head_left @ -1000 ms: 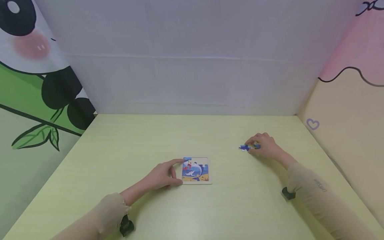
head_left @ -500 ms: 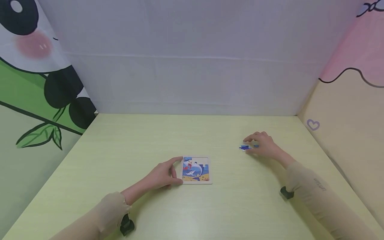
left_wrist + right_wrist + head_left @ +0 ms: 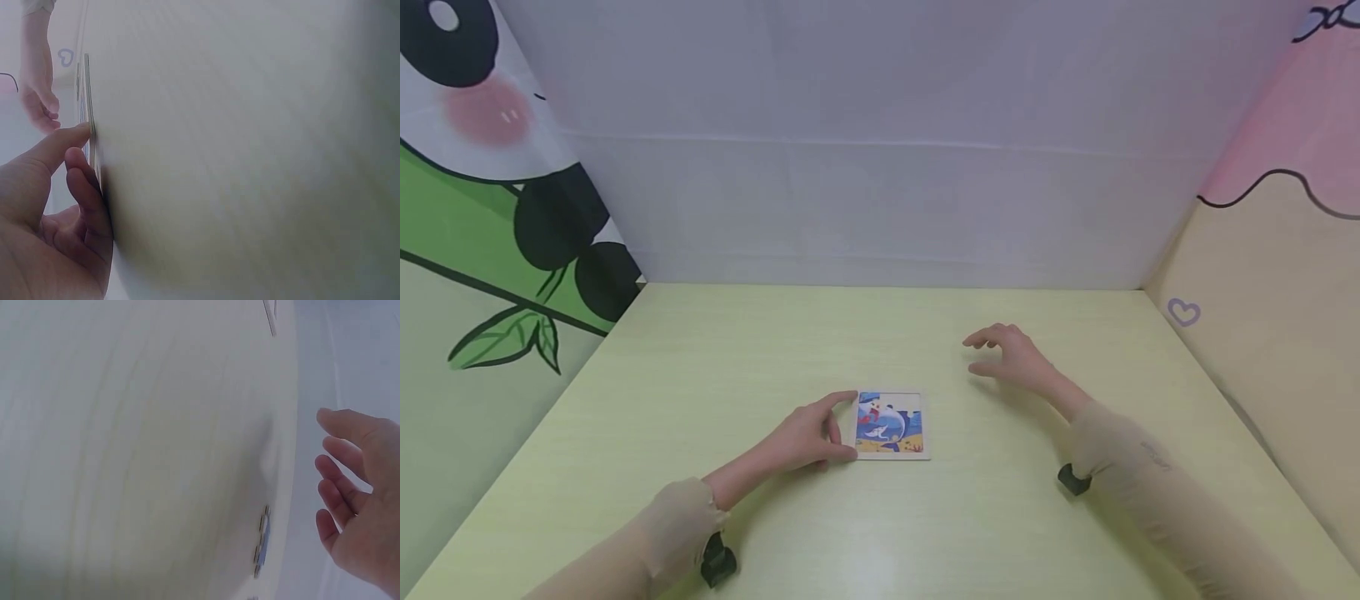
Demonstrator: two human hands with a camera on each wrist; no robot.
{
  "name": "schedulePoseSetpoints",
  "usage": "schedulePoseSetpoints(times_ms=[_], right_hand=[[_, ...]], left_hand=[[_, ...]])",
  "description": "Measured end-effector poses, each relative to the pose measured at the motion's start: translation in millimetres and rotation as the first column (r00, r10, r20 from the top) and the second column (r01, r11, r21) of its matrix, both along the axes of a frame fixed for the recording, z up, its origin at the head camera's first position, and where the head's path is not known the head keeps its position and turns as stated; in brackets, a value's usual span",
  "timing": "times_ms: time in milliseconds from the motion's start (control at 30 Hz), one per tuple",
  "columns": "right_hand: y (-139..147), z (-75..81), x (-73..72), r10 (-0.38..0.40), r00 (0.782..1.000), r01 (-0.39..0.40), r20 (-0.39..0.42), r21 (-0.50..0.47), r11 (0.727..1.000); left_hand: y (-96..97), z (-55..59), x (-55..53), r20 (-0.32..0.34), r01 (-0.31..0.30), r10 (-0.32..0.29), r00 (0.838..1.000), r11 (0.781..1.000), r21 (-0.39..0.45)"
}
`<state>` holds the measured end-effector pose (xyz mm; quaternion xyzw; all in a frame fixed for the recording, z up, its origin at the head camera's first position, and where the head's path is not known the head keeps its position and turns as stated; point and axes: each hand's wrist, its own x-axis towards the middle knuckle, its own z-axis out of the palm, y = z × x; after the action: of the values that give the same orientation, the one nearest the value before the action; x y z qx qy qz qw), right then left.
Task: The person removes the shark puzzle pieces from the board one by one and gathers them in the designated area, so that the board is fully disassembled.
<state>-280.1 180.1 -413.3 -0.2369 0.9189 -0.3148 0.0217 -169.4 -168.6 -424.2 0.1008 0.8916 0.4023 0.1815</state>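
Note:
A square jigsaw puzzle (image 3: pixel 889 427) in a pale frame lies flat in the middle of the table. Its picture shows a blue sea scene with a dolphin-like animal, and a pale area without picture shows at its upper right. My left hand (image 3: pixel 808 435) holds the frame's left side, index finger at the far corner and thumb at the near one. To the right of the puzzle, my right hand (image 3: pixel 1011 358) hovers with fingers apart and nothing between them. The right wrist view has a puzzle piece (image 3: pixel 262 542) on the table below that hand; in the head view the hand hides it.
A pale wood-grained table (image 3: pixel 760 342) runs back to a white cloth wall (image 3: pixel 880 208). Cartoon-printed panels stand at the left (image 3: pixel 497 208) and right (image 3: pixel 1277 317). Each sleeve cuff has a dark device (image 3: pixel 718 562) below it.
My right hand has moved left from over the blue puzzle pieces, its fingers spread wider, and the pieces have gone out of sight in the head view. My left hand stays at the puzzle.

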Motion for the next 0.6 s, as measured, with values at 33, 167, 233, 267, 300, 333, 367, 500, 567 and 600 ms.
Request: schedulePoseSetpoints(times_ms=[33, 167, 233, 267, 300, 333, 367, 500, 567, 600], right_hand=[[-5.8, 0.1, 0.7, -0.002, 1.0, 0.002, 0.003, -0.008, 1.0], [-27.8, -1.4, 5.7, -0.016, 0.999, 0.017, 0.034, -0.031, 0.999], [-38.6, -3.4, 8.7, -0.022, 0.999, 0.024, 0.049, -0.04, 0.999], [-43.7, -4.3, 10.7, -0.023, 0.998, 0.026, 0.058, -0.047, 0.999], [-48.7, -5.8, 12.2, -0.022, 0.998, 0.025, 0.062, -0.053, 0.998], [-53.4, -7.5, 13.8, -0.018, 0.998, 0.022, 0.063, -0.059, 0.998], [-58.3, -8.4, 15.9, -0.017, 0.997, 0.022, 0.072, -0.067, 0.997], [-74.8, -12.0, 24.4, 0.012, 0.997, -0.005, 0.081, -0.09, 0.996], [-82.1, -12.3, 29.3, 0.03, 0.995, -0.021, 0.092, -0.101, 0.995], [-85.3, -13.0, 31.3, 0.038, 0.995, -0.028, 0.096, -0.103, 0.994]], left_hand=[[-0.3, -0.6, -0.3, -0.001, 0.001, -0.001, 1.0, 1.0, 0.0], [-1.2, -3.3, -1.6, -0.002, 0.002, -0.002, 1.0, 1.0, 0.003], [-1.5, -4.5, -2.3, -0.001, 0.001, -0.001, 1.0, 1.0, 0.004], [-1.6, -5.2, -2.7, -0.001, 0.0, 0.0, 1.0, 1.0, 0.005], [-1.8, -6.0, -3.1, -0.003, 0.0, 0.0, 1.0, 1.0, 0.004], [-1.9, -6.5, -3.5, -0.004, 0.001, -0.001, 1.0, 1.0, 0.004], [-1.9, -6.9, -3.8, -0.006, 0.001, -0.001, 1.0, 1.0, 0.004], [-2.3, -7.8, -5.0, -0.005, 0.003, -0.003, 1.0, 1.0, 0.008], [-2.4, -8.0, -5.5, 0.0, 0.002, -0.002, 1.0, 1.0, 0.011], [-2.5, -8.3, -5.8, 0.002, 0.001, -0.001, 1.0, 1.0, 0.011]])
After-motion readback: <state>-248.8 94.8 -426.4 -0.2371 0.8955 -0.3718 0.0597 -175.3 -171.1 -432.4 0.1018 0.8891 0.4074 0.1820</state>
